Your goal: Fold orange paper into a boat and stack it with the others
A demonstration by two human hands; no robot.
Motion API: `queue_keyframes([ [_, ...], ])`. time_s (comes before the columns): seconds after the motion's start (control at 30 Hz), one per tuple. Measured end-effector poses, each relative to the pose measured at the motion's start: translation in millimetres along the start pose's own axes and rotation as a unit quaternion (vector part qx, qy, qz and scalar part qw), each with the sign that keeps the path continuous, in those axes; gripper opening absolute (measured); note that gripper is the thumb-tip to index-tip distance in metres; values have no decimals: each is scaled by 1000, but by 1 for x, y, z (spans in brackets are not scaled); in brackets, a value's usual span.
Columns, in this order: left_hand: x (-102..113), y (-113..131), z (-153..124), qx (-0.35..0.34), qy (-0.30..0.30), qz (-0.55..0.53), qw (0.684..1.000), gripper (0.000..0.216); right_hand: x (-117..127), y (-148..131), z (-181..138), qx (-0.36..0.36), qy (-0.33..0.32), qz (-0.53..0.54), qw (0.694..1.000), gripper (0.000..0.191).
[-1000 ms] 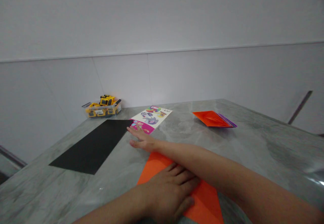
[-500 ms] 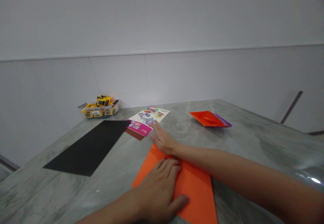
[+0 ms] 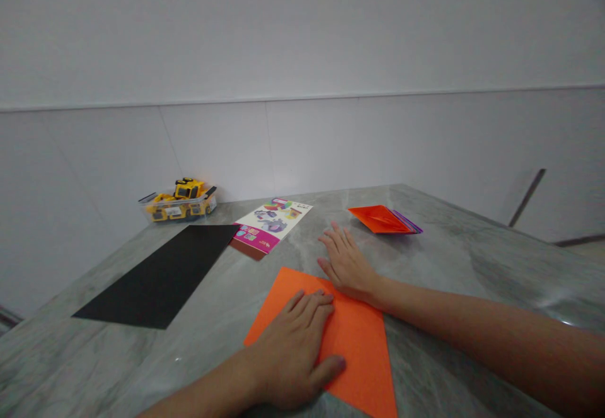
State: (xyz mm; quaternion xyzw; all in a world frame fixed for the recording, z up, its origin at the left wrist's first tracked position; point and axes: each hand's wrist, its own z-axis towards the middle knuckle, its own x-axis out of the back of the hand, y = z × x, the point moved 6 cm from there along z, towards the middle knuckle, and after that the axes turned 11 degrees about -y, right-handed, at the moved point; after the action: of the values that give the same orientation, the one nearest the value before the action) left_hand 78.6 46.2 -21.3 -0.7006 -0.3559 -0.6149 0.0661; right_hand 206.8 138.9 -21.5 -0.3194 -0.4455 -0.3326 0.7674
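Observation:
An orange sheet of paper (image 3: pixel 359 342) lies on the grey marble table (image 3: pixel 472 267) in front of me. My left hand (image 3: pixel 295 352) rests flat on its near left part, fingers stretched out and pressing it down. My right hand (image 3: pixel 347 263) lies flat with spread fingers on the table just past the sheet's far edge, its wrist over the paper's far corner. Neither hand holds anything.
A black sheet (image 3: pixel 163 276) lies to the left. A printed pink-and-white paper pack (image 3: pixel 269 226) sits beyond the orange sheet. A folded orange piece on a stack of coloured papers (image 3: pixel 382 219) is at the back right. A yellow toy truck (image 3: pixel 179 199) stands by the wall.
My right hand swept from the left, near the printed pack, to the right and now lies past the orange sheet's far edge. The left hand stayed flat on the paper.

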Motion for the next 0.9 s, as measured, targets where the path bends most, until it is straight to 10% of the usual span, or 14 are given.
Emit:
queue_keyframes([
  [0.43,4,3,-2,6,-12,-1,1000,66,7,29,-47,-20,-50,-195,979,65],
  [0.9,13,-24,7,77,141,-9,987,31,32,6,-71,88,-219,48,971,37],
])
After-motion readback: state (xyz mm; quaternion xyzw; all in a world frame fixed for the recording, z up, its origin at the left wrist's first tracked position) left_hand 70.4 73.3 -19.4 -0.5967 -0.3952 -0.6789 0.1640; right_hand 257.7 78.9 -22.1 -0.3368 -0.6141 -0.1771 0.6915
